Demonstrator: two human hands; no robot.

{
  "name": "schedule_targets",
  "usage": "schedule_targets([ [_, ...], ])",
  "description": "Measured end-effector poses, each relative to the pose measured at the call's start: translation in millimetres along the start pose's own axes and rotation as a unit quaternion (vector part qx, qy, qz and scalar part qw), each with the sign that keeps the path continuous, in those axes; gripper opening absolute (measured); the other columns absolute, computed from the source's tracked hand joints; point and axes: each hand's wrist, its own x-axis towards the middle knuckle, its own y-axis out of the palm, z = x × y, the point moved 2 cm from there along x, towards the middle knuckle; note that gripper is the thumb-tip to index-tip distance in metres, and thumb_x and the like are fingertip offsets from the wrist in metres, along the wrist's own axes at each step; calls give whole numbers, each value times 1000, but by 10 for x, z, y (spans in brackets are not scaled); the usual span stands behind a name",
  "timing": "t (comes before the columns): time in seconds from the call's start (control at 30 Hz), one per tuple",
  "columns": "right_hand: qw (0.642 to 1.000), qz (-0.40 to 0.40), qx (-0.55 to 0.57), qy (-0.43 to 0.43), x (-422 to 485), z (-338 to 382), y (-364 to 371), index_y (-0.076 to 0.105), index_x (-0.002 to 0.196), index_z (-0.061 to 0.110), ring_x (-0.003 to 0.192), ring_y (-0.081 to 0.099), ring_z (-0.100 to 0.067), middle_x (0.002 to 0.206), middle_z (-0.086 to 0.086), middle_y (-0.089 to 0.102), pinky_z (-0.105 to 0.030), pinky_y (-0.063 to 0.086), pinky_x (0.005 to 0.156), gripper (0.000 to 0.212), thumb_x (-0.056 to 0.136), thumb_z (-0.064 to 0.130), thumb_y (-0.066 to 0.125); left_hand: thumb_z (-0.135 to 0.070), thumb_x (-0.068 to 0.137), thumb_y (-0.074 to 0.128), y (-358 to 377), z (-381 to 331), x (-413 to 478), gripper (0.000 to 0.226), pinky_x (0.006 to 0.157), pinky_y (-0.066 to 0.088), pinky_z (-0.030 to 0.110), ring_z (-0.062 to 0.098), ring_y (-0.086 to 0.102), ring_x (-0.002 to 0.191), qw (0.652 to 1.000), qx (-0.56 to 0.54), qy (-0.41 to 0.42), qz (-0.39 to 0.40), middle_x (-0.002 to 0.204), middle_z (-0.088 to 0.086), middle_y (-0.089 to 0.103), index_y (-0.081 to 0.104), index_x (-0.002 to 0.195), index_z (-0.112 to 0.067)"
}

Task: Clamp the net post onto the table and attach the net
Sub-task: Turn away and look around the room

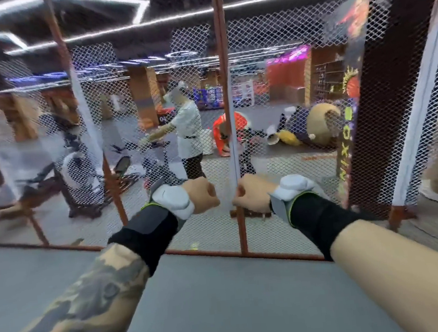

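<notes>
Above table (228, 313): left hand (200, 194), right hand (253, 192), both fisted, nothing visibly held (frame blurred). Post, net: unseen; clamping, attaching apparently outstanding.

Tabletop (227, 305): smooth matt grey board | fence mesh (272, 92): bare expanded metal, dull silver | fence posts (222, 43): rust-brown painted metal, worn, partly white-wrapped | wrist sleeves (318, 217): black matt cloth | wrist units (174, 201): smooth white plastic
</notes>
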Motion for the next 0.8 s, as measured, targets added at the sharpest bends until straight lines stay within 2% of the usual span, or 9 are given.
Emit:
schedule_targets([
  [0.13,995,45,24,-89,1151,271,244,44,59,16,57,41,-22,57,-2,43,-33,34,55,52,89,55,61,-29,96,60,-139,710,489,24,54,39,26,23,51,68,996,26,-80,-22,76,7,58,63,80,-12],
  [0.23,985,82,-13,-150,1915,693,432,39,61,19,68,51,-27,66,-2,41,-32,36,60,48,93,48,59,-34,94,63,-314,1316,619,22,61,40,27,22,53,72,983,13,-178,-40,79,5,58,62,83,-15],
  [0.3,976,91,-18,-196,2315,1091,558,47,68,15,74,57,-32,71,-9,48,-31,33,58,41,99,41,53,-34,92,64,-434,1760,587,23,64,42,27,23,56,72,968,8,-244,-55,76,4,60,62,79,-16],
  [0.37,961,104,-11,-255,2583,1563,691,62,80,8,79,60,-32,91,-21,65,-30,38,63,35,101,32,49,-34,92,62,-543,2225,516,24,65,44,29,25,55,70,953,12,-298,-60,75,5,59,61,75,-17],
  [0.47,933,133,-30,-334,2803,2123,895,73,108,11,106,64,-30,117,-10,70,-26,42,77,27,100,23,50,-27,91,59,-660,2744,389,17,74,52,32,28,61,79,931,9,-356,-76,84,7,67,65,77,-20],
  [0.53,920,150,-4,-362,2994,2499,1052,76,102,16,102,67,-26,107,-4,72,-22,44,78,23,96,19,55,-23,91,59,-735,3053,311,14,83,56,32,28,68,91,920,4,-384,-80,98,5,75,71,85,-23],
  [0.6,912,160,12,-377,3212,2868,1192,77,82,20,88,71,-24,83,2,72,-26,56,80,18,89,20,61,-20,91,61,-798,3339,232,14,85,57,32,24,69,93,911,1,-405,-80,101,1,76,74,87,-24],
  [0.7,893,164,19,-419,3414,3506,1414,71,57,19,72,73,-20,56,7,67,-35,62,76,29,85,22,66,-23,90,67,-930,3883,32,13,81,58,30,18,71,87,893,-27,-439,-97,91,-2,78,79,89,-17],
  [0.8,871,177,16,-458,3616,4294,1810,67,51,16,70,73,-20,57,2,70,-35,61,75,38,84,34,72,-32,87,73,-966,4670,-313,24,70,58,28,16,72,72,866,-47,-480,-134,76,0,78,77,82,-9],
])
